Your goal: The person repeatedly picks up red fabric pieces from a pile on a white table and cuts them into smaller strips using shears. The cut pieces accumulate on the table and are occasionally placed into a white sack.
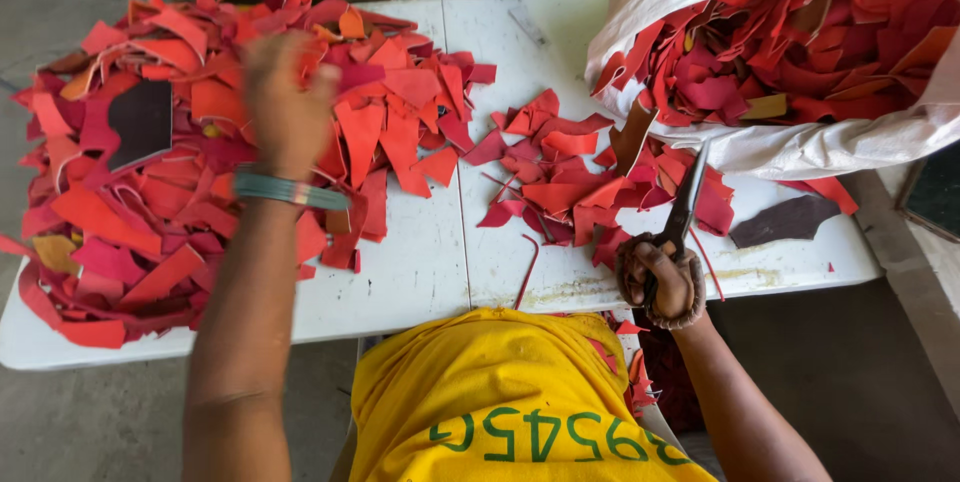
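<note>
Head view: white table [420, 272] strewn with red leather scraps [390, 122], concrete floor [90, 422].

A workshop: red leather scraps [150, 172] heaped under the left hand [285, 107], a white sack [800, 142] of offcuts beyond the right hand [660, 277].

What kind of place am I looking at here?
Likely a small leather-offcut workshop: a white folding table on a bare concrete floor, heaps of red scraps, a sack of more, scissors in the right hand.
</note>
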